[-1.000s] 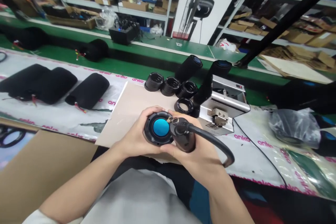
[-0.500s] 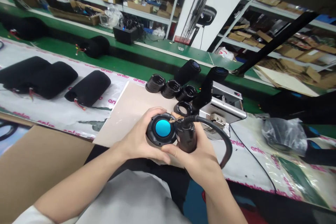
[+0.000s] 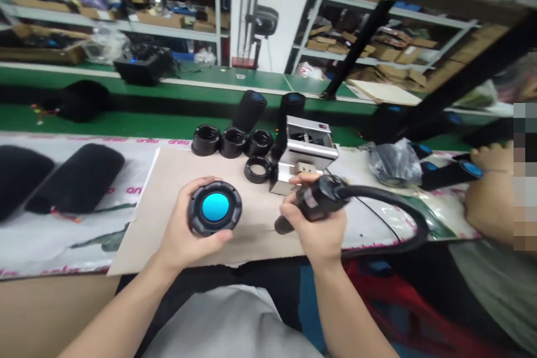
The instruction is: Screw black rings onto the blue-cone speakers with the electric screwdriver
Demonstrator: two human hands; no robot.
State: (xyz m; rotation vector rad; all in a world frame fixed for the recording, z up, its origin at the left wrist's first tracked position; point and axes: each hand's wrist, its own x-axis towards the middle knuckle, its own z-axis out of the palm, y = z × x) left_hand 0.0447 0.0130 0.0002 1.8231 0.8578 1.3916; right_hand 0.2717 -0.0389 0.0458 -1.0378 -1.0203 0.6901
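My left hand is wrapped round a round black part with a bright blue disc at its centre, facing up. To the right, my right hand grips a black handheld tool, tilted, with a thick black cable curving off its right end. The two held things are apart. Beyond them, several black threaded rings stand in a row on a beige board, with a single flatter ring in front. A silver machine stands just past my right hand.
Black fabric-covered cylinders with thin wires lie on the left. Two blue-topped cylinders stand behind the rings. A plastic bag is on the right, near another person's arm. Shelves with boxes line the back.
My hands have moved apart, the tool swinging away from the round part to the right and tilting over. The camera view has turned right, bringing another person's arm into view.
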